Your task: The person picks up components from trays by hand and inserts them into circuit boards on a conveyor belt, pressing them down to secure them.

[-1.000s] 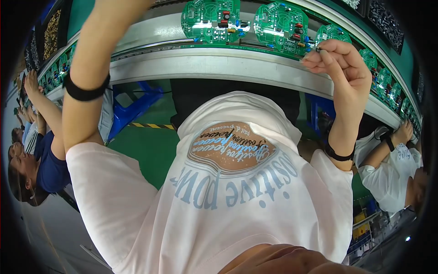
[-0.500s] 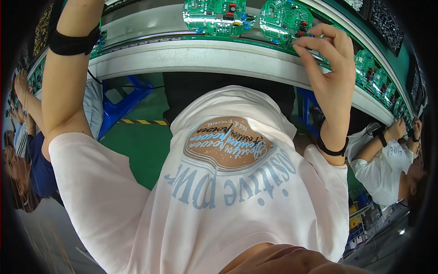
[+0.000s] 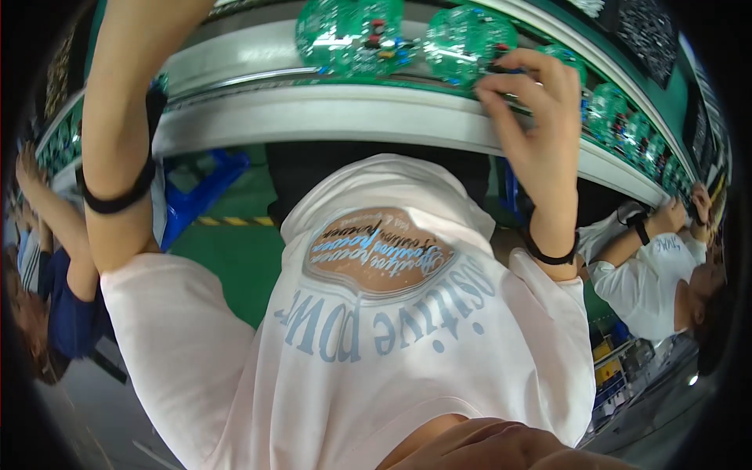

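R hand by 1 o'clock PCB, can't tell if pinching; L hand unseen. PCB part-populated; bare areas prob. left.

I am receiving a bright fisheye view, its rim fading to black and the pale rail bowing into an arc. Blur is smearing the green circuit boards, white glare is speckling them, and a small light is shining at lower right.
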